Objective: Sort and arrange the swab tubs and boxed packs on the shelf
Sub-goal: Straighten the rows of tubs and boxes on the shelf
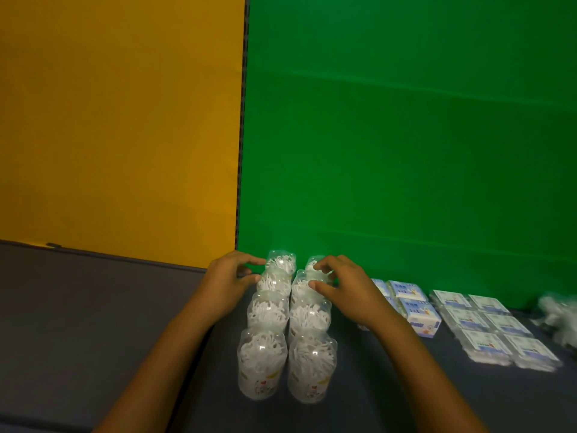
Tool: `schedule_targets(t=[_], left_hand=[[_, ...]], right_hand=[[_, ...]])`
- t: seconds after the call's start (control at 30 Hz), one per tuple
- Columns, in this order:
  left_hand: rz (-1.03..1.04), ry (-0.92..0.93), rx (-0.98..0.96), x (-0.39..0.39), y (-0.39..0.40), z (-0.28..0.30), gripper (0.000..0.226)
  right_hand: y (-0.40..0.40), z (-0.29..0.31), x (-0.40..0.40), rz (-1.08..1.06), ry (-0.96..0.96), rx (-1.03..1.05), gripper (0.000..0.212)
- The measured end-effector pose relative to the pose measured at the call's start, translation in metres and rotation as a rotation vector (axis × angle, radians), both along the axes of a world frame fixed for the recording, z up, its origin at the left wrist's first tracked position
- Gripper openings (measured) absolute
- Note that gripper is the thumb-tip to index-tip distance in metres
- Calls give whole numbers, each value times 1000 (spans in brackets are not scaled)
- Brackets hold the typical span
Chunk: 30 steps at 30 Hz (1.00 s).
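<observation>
Clear swab tubs [282,326] stand in two files of four on the dark shelf [93,307], at 6 o'clock. Left hand [226,284]: fingers curled loosely, tips touching the rear-left tubs. Right hand [342,289]: fingers curled, touching the rear-right tubs; a firm grip cannot be confirmed. Boxed packs [462,323] lie at 4 o'clock.

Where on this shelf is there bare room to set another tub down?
Bare dark shelf lies left of the tub rows, beyond the left hand. Right of the right hand, blue packs and white packs crowd it.
</observation>
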<state>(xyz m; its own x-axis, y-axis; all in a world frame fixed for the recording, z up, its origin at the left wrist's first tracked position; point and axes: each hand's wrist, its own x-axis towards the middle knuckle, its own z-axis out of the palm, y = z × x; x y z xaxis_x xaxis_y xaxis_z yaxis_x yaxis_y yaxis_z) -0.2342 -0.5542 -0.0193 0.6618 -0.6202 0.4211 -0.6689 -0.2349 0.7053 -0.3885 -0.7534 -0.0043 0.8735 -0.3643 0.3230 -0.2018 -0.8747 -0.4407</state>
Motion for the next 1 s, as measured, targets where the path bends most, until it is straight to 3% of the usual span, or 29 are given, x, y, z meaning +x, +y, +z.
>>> schedule_targets(t=[0.23, 0.5, 1.0], left_hand=[[-163, 15, 179, 19, -20, -1, 40], [-20, -156, 191, 14, -23, -3, 38], [-57, -62, 103, 13, -21, -10, 33]], right_hand=[[-17, -2, 23, 47, 66, -11, 36], [-28, 1, 21, 195, 107, 32, 34], [-32, 0, 16, 178, 96, 22, 35]])
